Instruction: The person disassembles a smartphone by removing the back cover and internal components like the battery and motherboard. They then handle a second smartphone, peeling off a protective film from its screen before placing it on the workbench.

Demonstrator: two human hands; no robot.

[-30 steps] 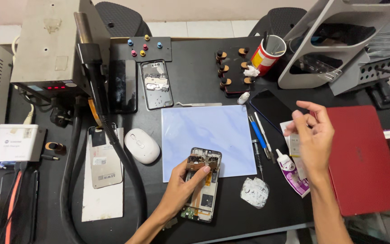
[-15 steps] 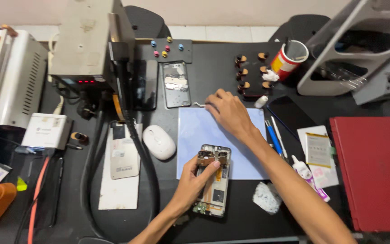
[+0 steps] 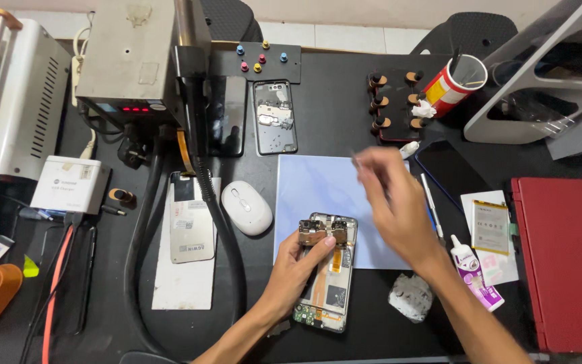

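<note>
An opened phone (image 3: 335, 286) with its circuit board and inner parts showing lies at the lower edge of a light blue mat (image 3: 318, 189). My left hand (image 3: 298, 269) grips the phone's left side, thumb on the top board. Above the mat's right half, my right hand (image 3: 395, 202) is blurred by motion, its fingers pinched together. A thin tool tip (image 3: 353, 156) sticks out past the fingertips. This hand is above and to the right of the phone and does not touch it.
A white mouse (image 3: 246, 207) and a black hose (image 3: 217, 222) lie left of the phone. A grey heat station (image 3: 136, 61), phone frame (image 3: 274, 118) and dark phone (image 3: 227, 114) sit behind. Right: crumpled wipe (image 3: 410, 296), glue bottle (image 3: 473, 269), battery (image 3: 490, 226), red case (image 3: 567, 263), cup (image 3: 453, 84).
My right hand came from the right side by the red case across to the blue mat, then drew back toward the phone. The left hand stayed on the phone.
</note>
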